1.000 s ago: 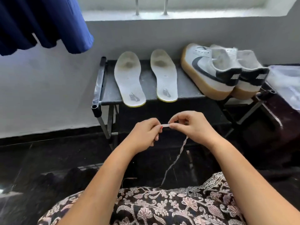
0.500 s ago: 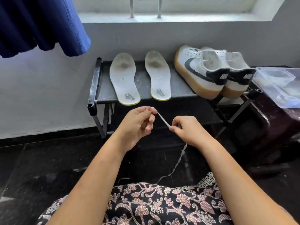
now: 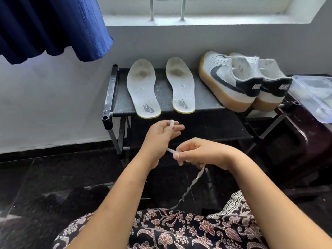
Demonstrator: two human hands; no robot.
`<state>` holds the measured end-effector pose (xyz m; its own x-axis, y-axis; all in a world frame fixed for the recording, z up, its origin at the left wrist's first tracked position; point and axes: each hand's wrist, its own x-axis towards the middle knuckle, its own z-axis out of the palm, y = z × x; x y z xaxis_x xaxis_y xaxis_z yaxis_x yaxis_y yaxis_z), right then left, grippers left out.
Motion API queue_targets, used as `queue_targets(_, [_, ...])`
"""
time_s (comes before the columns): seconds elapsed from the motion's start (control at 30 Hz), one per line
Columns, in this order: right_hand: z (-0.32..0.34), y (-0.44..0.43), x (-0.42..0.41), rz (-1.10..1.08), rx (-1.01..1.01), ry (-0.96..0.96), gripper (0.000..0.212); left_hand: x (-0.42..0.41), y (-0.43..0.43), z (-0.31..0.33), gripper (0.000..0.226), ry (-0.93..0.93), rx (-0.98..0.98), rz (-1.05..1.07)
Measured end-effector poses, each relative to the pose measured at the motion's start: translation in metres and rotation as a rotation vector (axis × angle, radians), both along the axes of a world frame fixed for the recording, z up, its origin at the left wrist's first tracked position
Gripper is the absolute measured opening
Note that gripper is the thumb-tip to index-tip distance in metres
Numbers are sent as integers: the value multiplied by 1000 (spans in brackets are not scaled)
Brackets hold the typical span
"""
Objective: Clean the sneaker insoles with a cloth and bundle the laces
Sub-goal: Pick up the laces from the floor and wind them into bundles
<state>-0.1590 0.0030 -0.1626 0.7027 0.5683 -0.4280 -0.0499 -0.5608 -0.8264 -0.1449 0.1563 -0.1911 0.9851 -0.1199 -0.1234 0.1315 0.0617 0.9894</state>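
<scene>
While a clear plastic box (image 3: 294, 87) sits at the far right, its pale contents too blurred to name, a seated person holds a white lace (image 3: 194, 181) between both hands before a black shoe rack (image 3: 161, 94).

Head camera: two worn white insoles (image 3: 142, 90) lie side by side on the rack's top shelf, heels toward the person, with a pair of white-and-black sneakers (image 3: 226, 81) just beside them to the right. The left hand (image 3: 161, 133) is raised, its grip closed on the lace, which loops over a fingertip. The right hand (image 3: 203, 153), lower and nearer, has its grip clamped on the same lace between thumb and forefinger, and the twisted loose end trails down to a floral-patterned lap. Blue fabric (image 3: 53, 27) hangs at upper left.
</scene>
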Motion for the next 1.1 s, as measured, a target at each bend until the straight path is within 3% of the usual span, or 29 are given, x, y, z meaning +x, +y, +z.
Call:
queue_targets(0.13, [-2, -21, 6, -161, 27, -144, 26, -5, -4, -5, 15, 33, 324, -225])
queue_targets(0.3, [-8, -34, 9, -249, -48, -317, 19, -11, -9, 0, 18, 227, 344, -453])
queue_targets(0.47, [-8, -34, 10, -331, -41, -441, 14, -15, -8, 15, 24, 295, 168, -562])
queue_targets(0.77, [-13, -27, 16, -335, 65, -440, 25, -14, -3, 20, 22, 249, -64, -432])
queue_targets(0.97, [-14, -21, 14, -344, 5, -472, 27, -10, -5, 23, 27, 214, -312, -232])
queue_targets(1.1, [-15, -10, 10, -283, -4, -437, 27, -8, -6, 19, 28, 141, -379, -144])
